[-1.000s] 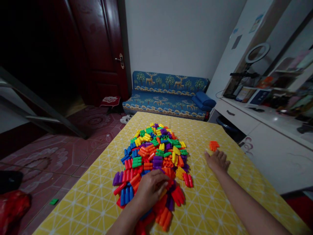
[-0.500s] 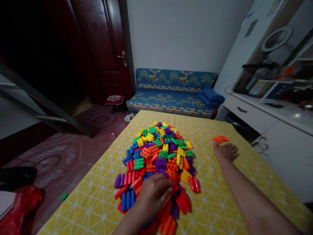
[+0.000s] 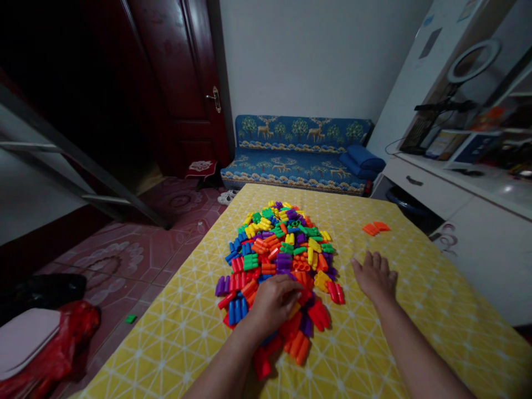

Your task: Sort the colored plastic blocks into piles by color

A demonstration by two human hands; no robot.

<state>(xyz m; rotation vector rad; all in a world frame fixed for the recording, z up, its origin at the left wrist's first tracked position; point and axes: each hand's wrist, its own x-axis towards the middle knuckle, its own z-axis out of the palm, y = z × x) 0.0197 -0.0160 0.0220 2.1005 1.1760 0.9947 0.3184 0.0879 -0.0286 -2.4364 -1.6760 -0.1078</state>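
A long heap of red, blue, green, yellow, purple and orange plastic blocks [image 3: 270, 244] lies on the yellow patterned tablecloth [image 3: 166, 332]. My left hand [image 3: 276, 302] rests on the near part of the heap, its fingers curled down among red and yellow blocks; whatever they hold is too hidden to name. Over bare cloth to the right of the heap, my right hand [image 3: 376, 277] has its fingers spread and holds nothing. Beyond it, two orange blocks [image 3: 376, 228] lie side by side, apart from the heap.
Behind the table stands a blue patterned sofa [image 3: 291, 160]. A white cabinet [image 3: 469, 221] is close to the right edge. On the floor at left are a red bag [image 3: 78, 332], a small green block [image 3: 130, 319] and a metal ladder-like frame [image 3: 103, 183].
My right hand has pulled back from the two orange blocks toward me, leaving them uncovered. My left hand stays at the heap. The view has shifted slightly.
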